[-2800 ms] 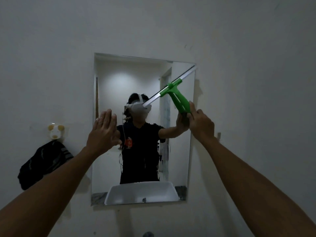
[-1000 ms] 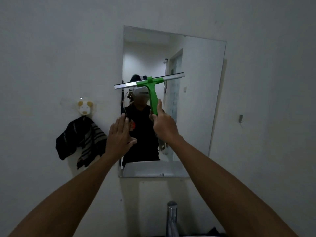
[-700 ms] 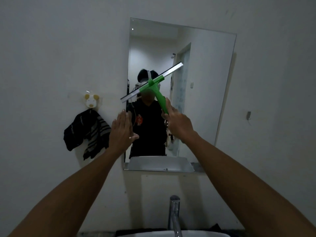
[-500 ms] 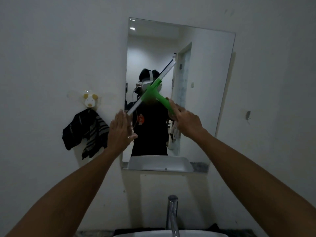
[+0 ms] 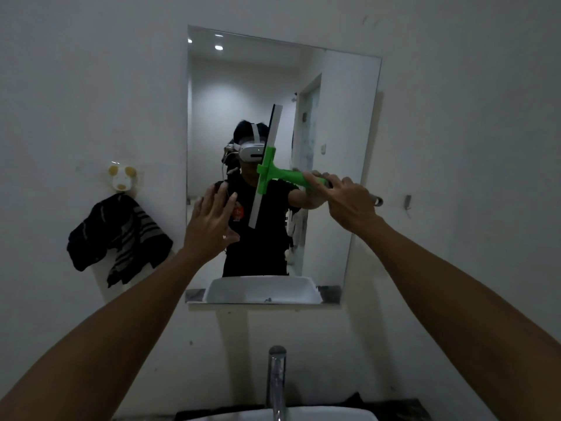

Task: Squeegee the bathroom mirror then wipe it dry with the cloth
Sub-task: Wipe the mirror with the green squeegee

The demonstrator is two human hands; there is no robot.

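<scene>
Since half a second earlier, the squeegee (image 5: pixel 267 165) had turned from a slanted line to nearly upright, its blade standing on end before the middle of the mirror (image 5: pixel 340 147) and its green handle pointing sideways to the right. Whether the blade touched the glass could not be told. The right hand (image 5: pixel 349 202) had swung out to the right with the handle, and its fingers (image 5: pixel 312 180) were closed round the handle's end. The left hand (image 5: pixel 209 226) stayed raised near the mirror's lower left part, palm forward, fingers spread wide and holding nothing.

The room was a dim bathroom with plain pale walls. The mirror hung frameless on the wall above a basin (image 5: pixel 303 416), whose rim showed at the bottom edge, with an upright metal tap (image 5: pixel 276 381) at its middle. To the left of the mirror a small animal-shaped hook (image 5: pixel 121 177) was fixed to the wall, and a dark striped cloth (image 5: pixel 118 238) hung from it, well apart from both hands. A small fitting (image 5: pixel 407 202) sat on the wall just right of the mirror.
</scene>
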